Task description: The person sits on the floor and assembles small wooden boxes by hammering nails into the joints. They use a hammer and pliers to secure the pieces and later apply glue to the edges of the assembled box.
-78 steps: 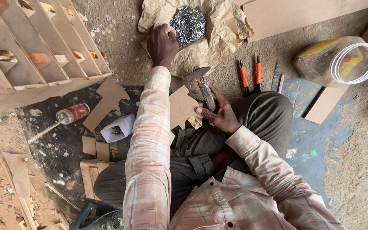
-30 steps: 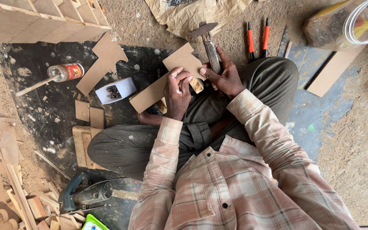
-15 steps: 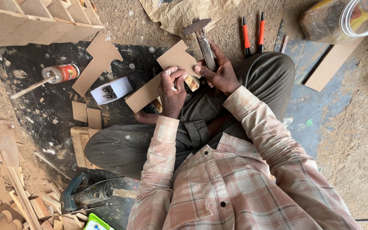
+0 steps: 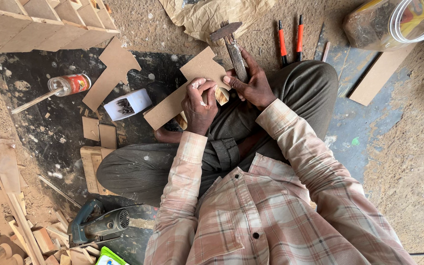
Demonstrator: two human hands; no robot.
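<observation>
From my seat behind the head camera, what has changed is the left hand [image 4: 199,105]: a couple of seconds back it was stretched out to the crumpled brown paper [image 4: 212,14] holding the heap of small dark nails, and now it is pulled in over the lap, its grip narrow, fingertips pinched together on something too small for me to make out, pressed against the flat brown board strip [image 4: 187,91] that lies slanted across the knee. A small pale wooden block [image 4: 221,94] sits right under that board, touching it, between the two hands. The right hand [image 4: 253,83] has barely shifted over the last second; its grip is wrapped around the wooden handle of the worn steel-headed hammer [image 4: 231,41], head pointing away from the body. I judge the fetching is done and the hands are now set over the board. Two orange-handled tools [image 4: 290,37] lie on the floor just beyond the knee.
</observation>
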